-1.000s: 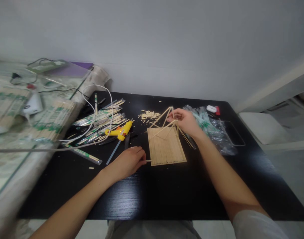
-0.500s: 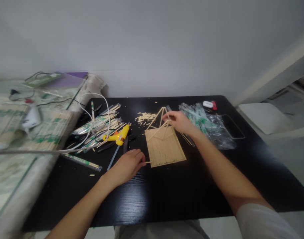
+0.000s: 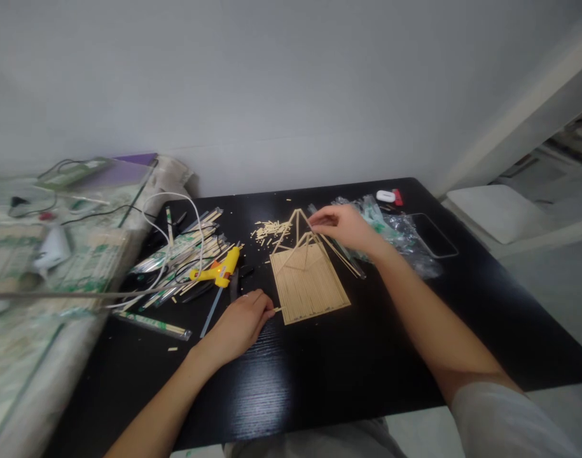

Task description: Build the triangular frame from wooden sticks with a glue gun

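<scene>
On the black table lies a flat panel of bamboo sticks (image 3: 314,286), with upright triangular stick frames (image 3: 297,222) at its far end. My left hand (image 3: 243,318) is beside the panel's near left corner, thumb and finger pinching a short bamboo stick (image 3: 278,310) that points at the panel edge. My right hand (image 3: 345,227) is just right of the triangular frames, fingers curved and slightly apart. Whether its fingertips touch the rear frame, I cannot tell.
A yellow glue gun (image 3: 221,270) lies left of the panel, near wrapped chopsticks (image 3: 176,254) and a white cable (image 3: 202,235). Short cut pieces (image 3: 271,230) are heaped behind. Plastic wrappers (image 3: 374,219), a phone (image 3: 434,235) and a white case (image 3: 385,196) lie right.
The view has shifted slightly. My right hand has moved right relative to the frame's peak, its fingers no longer inside the frame. My left hand keeps its stick by the panel corner.
</scene>
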Tool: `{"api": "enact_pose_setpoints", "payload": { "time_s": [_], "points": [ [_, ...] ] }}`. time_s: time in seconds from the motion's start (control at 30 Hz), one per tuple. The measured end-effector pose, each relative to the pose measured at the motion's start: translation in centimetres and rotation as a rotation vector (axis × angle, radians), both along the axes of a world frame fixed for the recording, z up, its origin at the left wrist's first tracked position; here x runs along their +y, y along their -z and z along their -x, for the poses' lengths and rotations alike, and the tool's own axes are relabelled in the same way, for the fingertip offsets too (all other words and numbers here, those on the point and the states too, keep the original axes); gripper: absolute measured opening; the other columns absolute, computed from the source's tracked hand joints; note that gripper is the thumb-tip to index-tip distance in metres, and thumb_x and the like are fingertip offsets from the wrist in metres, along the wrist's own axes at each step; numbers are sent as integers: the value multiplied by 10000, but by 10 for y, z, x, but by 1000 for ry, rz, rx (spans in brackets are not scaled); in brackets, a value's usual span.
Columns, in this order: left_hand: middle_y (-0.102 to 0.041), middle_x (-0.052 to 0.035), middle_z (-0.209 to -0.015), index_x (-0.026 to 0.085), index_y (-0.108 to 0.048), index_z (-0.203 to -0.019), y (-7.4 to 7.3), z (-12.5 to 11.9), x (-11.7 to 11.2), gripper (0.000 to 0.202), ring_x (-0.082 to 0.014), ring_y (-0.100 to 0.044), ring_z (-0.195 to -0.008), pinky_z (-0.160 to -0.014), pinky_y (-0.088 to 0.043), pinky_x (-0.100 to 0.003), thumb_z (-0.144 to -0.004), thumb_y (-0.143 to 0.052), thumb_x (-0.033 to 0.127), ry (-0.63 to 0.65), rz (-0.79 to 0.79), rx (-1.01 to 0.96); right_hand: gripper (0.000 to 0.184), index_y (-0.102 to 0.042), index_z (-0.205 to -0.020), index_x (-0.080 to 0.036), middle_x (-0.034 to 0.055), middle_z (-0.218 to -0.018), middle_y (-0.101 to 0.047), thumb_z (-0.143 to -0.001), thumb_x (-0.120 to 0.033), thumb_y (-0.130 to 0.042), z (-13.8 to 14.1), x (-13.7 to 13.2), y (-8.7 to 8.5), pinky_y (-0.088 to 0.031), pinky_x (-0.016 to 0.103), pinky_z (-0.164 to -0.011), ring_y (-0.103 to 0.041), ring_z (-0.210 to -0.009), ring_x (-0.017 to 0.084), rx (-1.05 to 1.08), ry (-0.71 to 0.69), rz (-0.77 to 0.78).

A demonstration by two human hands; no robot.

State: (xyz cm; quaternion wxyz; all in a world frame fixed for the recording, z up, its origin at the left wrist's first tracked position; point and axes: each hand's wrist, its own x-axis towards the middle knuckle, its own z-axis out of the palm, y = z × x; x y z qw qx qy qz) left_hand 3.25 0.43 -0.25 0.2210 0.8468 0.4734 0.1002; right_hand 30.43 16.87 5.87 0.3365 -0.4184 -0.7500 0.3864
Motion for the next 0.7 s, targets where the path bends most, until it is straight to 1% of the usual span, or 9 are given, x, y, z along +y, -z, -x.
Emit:
{"api": "enact_pose_setpoints", "payload": {
  "time_s": [0.2,0.43,0.6,0.7],
  "points": [
    [-601,-47,-919,196,-564,-947,0,1,0,191,-194,-594,-853,-780,-487,-336,-1041,-413,262,-5,-1,-25,94,-784,-855,-206,52,-866,-781,-768,-190,-751,-4,0,-5,-593,396,-834,-727,-820,209,-16,83,-48],
    [-597,-48,-921,195,-556,-940,-2,1,0,195,-197,-585,-853,-780,-487,-344,-1041,-398,250,-4,19,-15,59,-789,-837,-207,53,-857,-788,-811,-223,-738,-4,-6,-15,-559,366,-783,-719,-805,209,-106,151,-130],
    [-600,-50,-916,192,-565,-937,-2,1,0,210,-195,-590,-848,-777,-493,-341,-1042,-397,260,-1,6,-24,117,-749,-798,-182,51,-780,-759,-861,-242,-670,-6,-7,-19,-514,332,-736,-680,-737,188,-180,166,-168],
    [-603,-48,-905,191,-567,-926,-1,1,0,221,-192,-595,-835,-763,-495,-336,-1043,-394,266,2,-4,-32,133,-715,-802,-175,52,-756,-739,-876,-252,-635,-7,-6,-18,-505,323,-707,-657,-698,180,-157,176,-166]
  ]
}}
